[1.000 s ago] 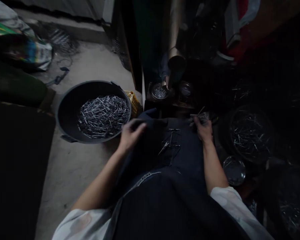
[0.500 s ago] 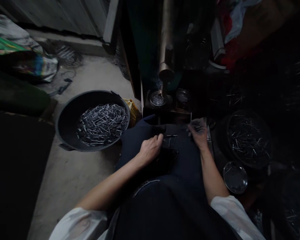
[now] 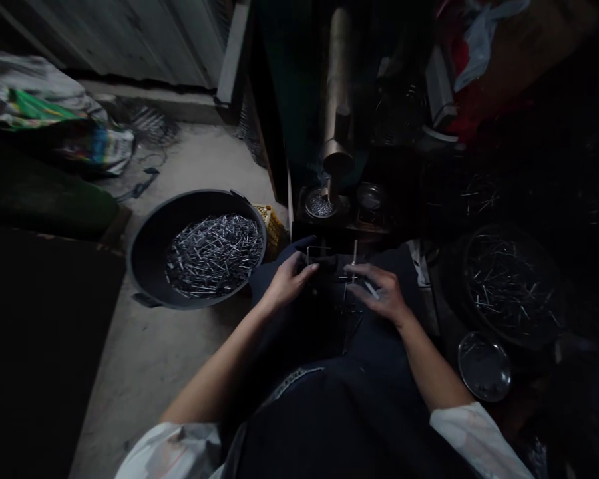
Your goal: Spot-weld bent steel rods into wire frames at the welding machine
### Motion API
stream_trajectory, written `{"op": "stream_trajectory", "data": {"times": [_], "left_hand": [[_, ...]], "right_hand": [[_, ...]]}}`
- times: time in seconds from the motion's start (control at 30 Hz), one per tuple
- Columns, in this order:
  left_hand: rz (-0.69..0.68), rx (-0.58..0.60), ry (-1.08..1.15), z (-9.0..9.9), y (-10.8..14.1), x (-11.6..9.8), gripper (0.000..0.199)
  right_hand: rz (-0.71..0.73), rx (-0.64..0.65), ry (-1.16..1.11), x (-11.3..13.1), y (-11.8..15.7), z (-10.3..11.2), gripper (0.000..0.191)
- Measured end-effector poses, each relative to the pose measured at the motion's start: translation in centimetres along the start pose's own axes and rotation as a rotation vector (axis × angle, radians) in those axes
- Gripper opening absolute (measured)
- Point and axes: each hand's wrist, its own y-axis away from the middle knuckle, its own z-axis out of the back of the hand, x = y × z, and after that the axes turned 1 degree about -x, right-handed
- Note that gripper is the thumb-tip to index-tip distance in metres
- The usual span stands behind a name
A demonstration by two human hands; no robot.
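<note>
Half a second ago the left hand point(image 3: 292, 283) was bent over the pieces on the dark cloth of the lap point(image 3: 379, 352); now it is at the far side of the lap, thumb and fingers pinched together on a bent wire point(image 3: 317, 247) that juts up past the fingertips. The right hand point(image 3: 379, 289) has come inward from the lap's right edge, so the two hands are closer together — near each other, yet apart. Its fingers are curled, only a small gap between thumb and forefinger, with a thin rod point(image 3: 355, 251) standing up from them and a pale rod point(image 3: 372, 291) lying across the fingers; blur hides how firmly either is gripped. More wire pieces point(image 3: 352, 311) lie on the lap just below the hands, easier to see now that the left hand is off them. The large basin point(image 3: 144, 246) at the left has stayed put, with its heap of metal pieces point(image 3: 217, 256), beside a yellow crate point(image 3: 274, 229) — only the camera's view has shifted a little.
</note>
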Motion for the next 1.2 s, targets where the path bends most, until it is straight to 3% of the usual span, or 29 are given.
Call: {"op": "stream_trajectory", "data": {"times": [0.13,0.33,0.87,1.2], "left_hand": [[0.077,0.084,0.268,-0.3,0.2,-0.9,0.035],[0.14,0.16,0.53,-1.2,0.5,-2.7,0.041],[0.113,0.063,0.615,-1.0,-0.9,-4.1,0.04],[0.115,0.082,0.64,-0.9,-1.4,-3.9,0.039]], "right_hand": [[0.15,0.127,0.027,-0.1,-0.8,-1.8,0.043],[0.125,0.147,0.01,-0.5,-2.2,-1.6,0.04],[0.061,0.131,-0.11,0.0,-5.2,-0.5,0.038],[0.01,0.141,-0.14,-0.1,-5.6,-0.5,0.037]]}}
